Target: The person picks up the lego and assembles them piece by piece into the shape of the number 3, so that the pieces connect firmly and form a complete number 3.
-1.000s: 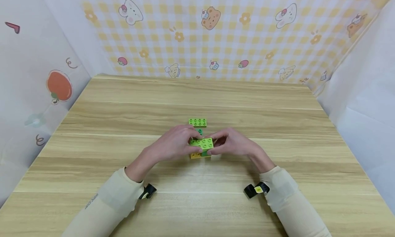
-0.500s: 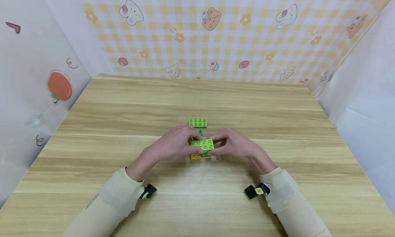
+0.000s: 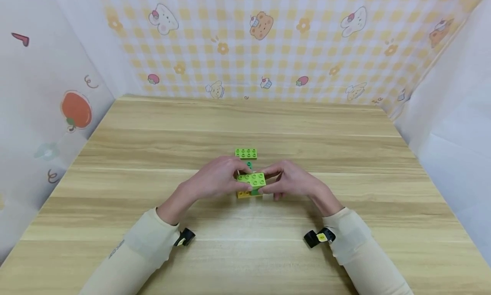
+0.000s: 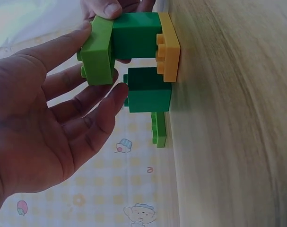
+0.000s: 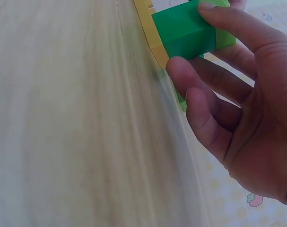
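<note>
A yellow toy brick (image 3: 243, 194) lies on the table with a dark green block (image 4: 138, 38) standing on its right part. Across the top sits a light green brick (image 3: 256, 179), its left end jutting out over a gap above the yellow one. My left hand (image 3: 216, 177) pinches that overhanging end between thumb and fingers. At the other end my right hand (image 3: 293, 182) holds the light green brick, the thumb near its seam with the dark green block. The right hand's lower fingers (image 5: 200, 116) hang loosely beside the yellow brick.
Just behind the stack stands another dark green block (image 4: 150, 94), partly hidden by my left hand in the head view. Farther back lies a flat light green brick (image 3: 246, 153). Wood-patterned table (image 3: 245, 252) surrounds them, with a checked backdrop (image 3: 284, 52) behind.
The right hand's lower fingers have loosened and now show below its thumb. Both hands stay at the light green brick, and the stack keeps its place. The head view tilts slightly.
</note>
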{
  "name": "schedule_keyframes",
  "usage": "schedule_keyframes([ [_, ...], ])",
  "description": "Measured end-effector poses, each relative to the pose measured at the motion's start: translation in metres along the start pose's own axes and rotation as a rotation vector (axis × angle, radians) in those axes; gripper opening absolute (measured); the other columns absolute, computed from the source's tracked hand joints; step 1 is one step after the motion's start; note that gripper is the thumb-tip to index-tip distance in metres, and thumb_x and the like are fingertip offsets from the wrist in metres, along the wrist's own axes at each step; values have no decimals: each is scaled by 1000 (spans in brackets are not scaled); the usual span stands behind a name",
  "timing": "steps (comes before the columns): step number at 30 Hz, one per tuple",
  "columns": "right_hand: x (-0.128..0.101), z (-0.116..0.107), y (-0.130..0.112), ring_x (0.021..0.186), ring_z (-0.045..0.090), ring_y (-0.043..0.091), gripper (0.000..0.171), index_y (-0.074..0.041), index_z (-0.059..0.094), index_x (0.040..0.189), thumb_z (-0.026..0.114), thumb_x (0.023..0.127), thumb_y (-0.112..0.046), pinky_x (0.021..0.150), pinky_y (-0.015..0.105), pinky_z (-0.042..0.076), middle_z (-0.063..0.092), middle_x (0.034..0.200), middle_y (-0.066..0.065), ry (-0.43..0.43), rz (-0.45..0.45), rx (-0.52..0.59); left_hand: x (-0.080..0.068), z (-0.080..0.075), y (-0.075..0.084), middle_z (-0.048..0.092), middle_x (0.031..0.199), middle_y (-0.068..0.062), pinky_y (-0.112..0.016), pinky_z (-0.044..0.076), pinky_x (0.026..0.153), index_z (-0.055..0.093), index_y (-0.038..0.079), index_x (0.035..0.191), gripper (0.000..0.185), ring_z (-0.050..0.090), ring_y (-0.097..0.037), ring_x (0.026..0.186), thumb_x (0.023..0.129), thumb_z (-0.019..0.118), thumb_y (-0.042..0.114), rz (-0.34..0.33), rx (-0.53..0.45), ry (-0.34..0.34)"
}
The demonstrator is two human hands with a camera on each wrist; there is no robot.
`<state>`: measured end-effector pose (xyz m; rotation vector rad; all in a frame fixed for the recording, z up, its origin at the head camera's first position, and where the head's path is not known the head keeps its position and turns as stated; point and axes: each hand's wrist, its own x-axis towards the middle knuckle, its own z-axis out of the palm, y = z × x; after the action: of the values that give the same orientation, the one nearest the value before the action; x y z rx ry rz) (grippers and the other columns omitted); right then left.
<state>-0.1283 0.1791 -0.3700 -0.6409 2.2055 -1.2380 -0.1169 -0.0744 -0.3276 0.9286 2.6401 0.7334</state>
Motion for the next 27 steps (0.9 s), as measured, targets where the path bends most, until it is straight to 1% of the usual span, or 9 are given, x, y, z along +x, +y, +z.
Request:
schedule_keyframes([
  [3,0,0,-1,59,69,22,40,-18,76,131,83,92,-20,55,35,59,80,105,3,-5,-6,-5,-1,-2,-2,75,103,3,-29,51,75,79,13,120,31,62,-10,86,99,76,35,2,-42,16],
  [5,0,0,-1,59,69,22,39,-17,77,130,84,92,-21,55,34,59,80,103,4,-7,-6,-4,-2,-4,-2,75,98,4,-29,53,74,79,12,120,29,64,-10,85,101,72,33,-6,-65,39],
  [7,0,0,-1,59,69,22,40,-17,76,130,84,92,-21,55,34,59,80,101,4,-5,-3,-3,-3,-7,-2,75,98,3,-30,54,76,78,11,121,28,66,-10,87,103,70,30,-17,-60,68],
  [10,-1,-1,-2,59,69,21,40,-16,76,131,83,92,-21,55,33,59,80,103,3,-4,4,-5,-2,-9,-3,75,100,2,-32,55,78,78,10,122,28,67,-12,90,102,71,27,-29,-18,104],
  [14,-1,0,-2,59,69,21,41,-15,75,132,83,92,-21,55,33,59,81,106,4,-8,4,-5,1,-7,-6,77,105,0,-34,57,80,78,10,122,28,70,-14,94,100,74,26,-22,42,134],
  [18,-1,0,-3,59,69,21,41,-13,75,132,83,92,-20,56,34,59,80,106,5,-8,5,-1,2,-5,-9,76,116,-3,-36,59,83,77,11,126,31,71,-19,100,100,74,27,-30,76,154],
  [22,-2,0,-2,59,69,20,41,-14,75,132,83,92,-20,55,33,58,80,105,4,-5,15,1,2,-2,-12,73,127,-6,-40,59,86,72,15,135,39,70,-22,106,99,75,28,-43,111,148],
  [27,-2,0,-2,59,69,20,40,-14,76,131,83,92,-20,54,33,58,80,104,5,-5,8,6,4,1,-17,71,136,-7,-47,57,99,69,20,141,43,69,-26,120,99,76,23,-31,130,118],
])
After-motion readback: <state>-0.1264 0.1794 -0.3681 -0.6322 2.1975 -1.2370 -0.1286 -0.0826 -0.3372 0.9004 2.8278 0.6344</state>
